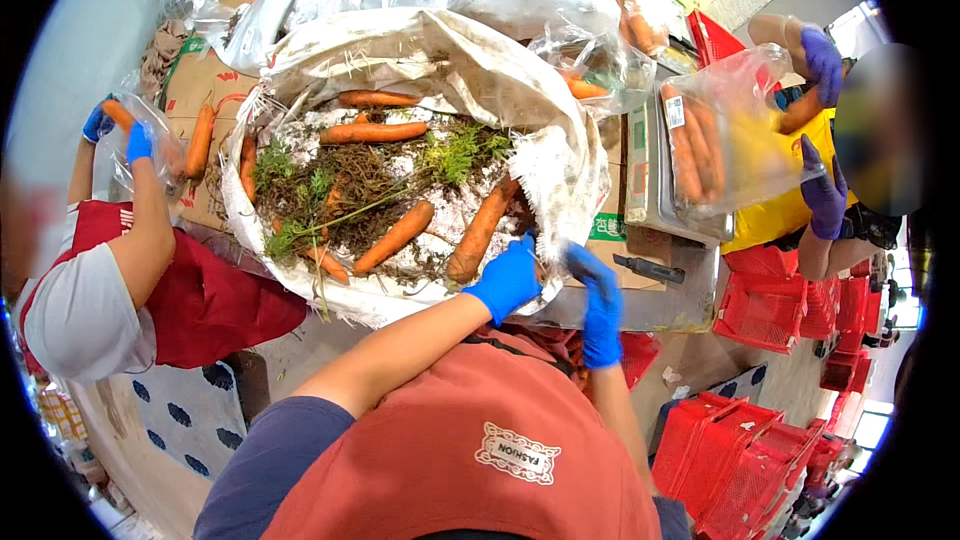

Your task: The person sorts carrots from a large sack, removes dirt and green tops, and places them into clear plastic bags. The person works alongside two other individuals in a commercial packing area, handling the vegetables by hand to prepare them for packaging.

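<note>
A white woven sack [575,155], rolled open, holds several carrots and wilted green tops. My left hand [508,280], in a blue glove, is at the sack's near right edge, its fingers curled closed; what they hold is hidden. Against that hand leans a thick carrot [482,235]. Just to the right, outside the rim, is my right hand [598,308], also blue-gloved, with fingers stretched out and blurred at the tips. Left of the thick carrot lies another carrot [395,237], and a third carrot [374,133] rests on the tops farther back.
At left, a co-worker's blue-gloved hands [138,140] hold a clear bag with a carrot. Opposite, a person in purple gloves [823,195] holds a bag of carrots [700,155] over a scale [645,180]. A dark tool [650,269] lies on the table; red crates [735,460] stand below.
</note>
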Motion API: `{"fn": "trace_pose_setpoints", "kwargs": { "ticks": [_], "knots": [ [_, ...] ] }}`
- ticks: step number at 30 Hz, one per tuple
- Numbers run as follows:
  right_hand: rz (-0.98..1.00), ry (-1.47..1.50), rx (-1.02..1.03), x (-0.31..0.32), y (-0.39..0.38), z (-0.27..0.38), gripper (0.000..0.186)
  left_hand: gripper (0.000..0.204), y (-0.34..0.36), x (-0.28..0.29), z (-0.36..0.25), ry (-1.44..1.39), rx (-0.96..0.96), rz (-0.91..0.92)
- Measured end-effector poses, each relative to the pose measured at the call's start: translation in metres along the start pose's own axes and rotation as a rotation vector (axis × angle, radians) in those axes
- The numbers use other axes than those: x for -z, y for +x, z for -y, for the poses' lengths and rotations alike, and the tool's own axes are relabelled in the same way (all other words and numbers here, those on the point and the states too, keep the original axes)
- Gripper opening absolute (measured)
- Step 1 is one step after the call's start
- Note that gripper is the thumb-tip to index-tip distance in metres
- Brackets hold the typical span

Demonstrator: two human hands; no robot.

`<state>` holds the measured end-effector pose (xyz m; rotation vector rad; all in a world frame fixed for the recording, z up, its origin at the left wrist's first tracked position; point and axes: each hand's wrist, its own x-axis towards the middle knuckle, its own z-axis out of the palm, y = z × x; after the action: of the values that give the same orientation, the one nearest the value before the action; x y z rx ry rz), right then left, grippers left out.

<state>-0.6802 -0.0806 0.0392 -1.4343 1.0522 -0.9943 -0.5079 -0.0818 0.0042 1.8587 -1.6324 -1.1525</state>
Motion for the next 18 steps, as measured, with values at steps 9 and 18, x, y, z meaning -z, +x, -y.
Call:
{"fn": "trace_pose_setpoints", "kwargs": {
  "ticks": [9, 18],
  "knots": [
    [0.050, -0.360, -0.149, -0.007, 0.070, -0.037, 0.045, 0.059, -0.035, 0.066, 0.020, -0.589, 0.235, 0.372],
    [0.205, -0.378, 0.021, -0.039, 0.087, 0.008, 0.037, 0.058, -0.089, 0.124, 0.023, -1.389, -0.003, 0.243]
  ]
}}
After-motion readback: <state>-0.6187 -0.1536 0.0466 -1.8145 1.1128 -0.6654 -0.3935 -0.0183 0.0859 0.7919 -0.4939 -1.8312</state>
